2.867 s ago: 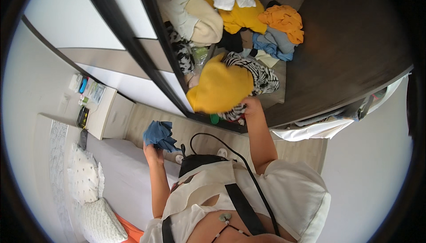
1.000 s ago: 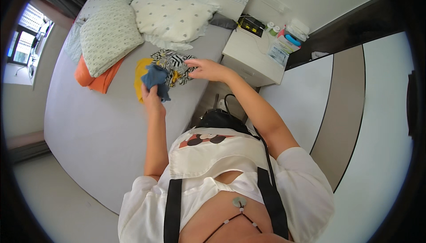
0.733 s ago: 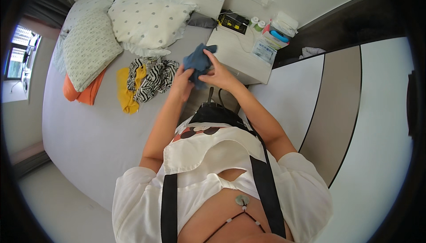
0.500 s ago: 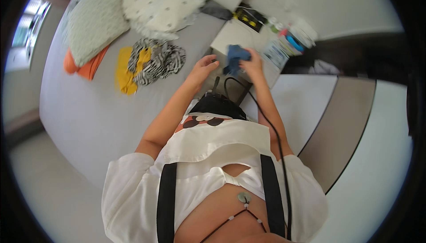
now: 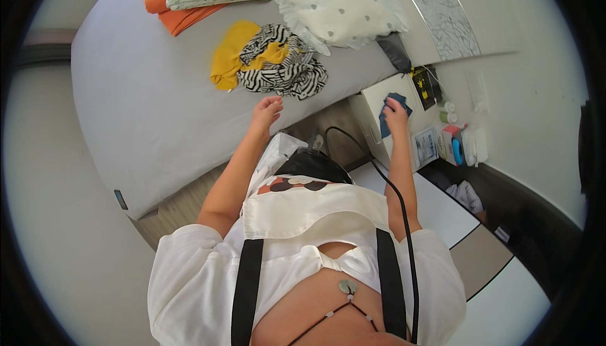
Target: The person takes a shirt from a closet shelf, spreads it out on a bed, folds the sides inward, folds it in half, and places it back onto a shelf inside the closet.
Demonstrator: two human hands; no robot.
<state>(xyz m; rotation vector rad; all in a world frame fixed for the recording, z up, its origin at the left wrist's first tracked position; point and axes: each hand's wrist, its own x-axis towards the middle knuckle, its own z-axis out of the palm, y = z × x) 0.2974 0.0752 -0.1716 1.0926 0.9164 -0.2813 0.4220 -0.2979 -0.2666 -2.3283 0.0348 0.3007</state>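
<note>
My right hand [image 5: 397,120] is closed on a crumpled blue cloth [image 5: 404,102], which rests on or just over the white top of a bedside cabinet [image 5: 377,101]. Part of the cloth is hidden by my fingers. To the left, my left hand [image 5: 266,116] hovers by the edge of the bed, its fingers loosely curved and holding nothing. Just beyond it on the grey sheet lies a black-and-white striped cloth [image 5: 309,79], bunched together with a yellow cloth [image 5: 228,62].
Pillows [image 5: 344,5] and a folded orange cloth [image 5: 183,19] are on the bed [image 5: 151,119]. Along the cabinet's wall side stand a black box [image 5: 427,87], small rolls [image 5: 448,112] and a blue-and-white pack [image 5: 425,146]. A black cable [image 5: 379,164] runs past my right arm.
My view has turned toward the right. My right hand has brought the blue cloth down to the cabinet top, while my left hand is now nearer the striped cloth.
</note>
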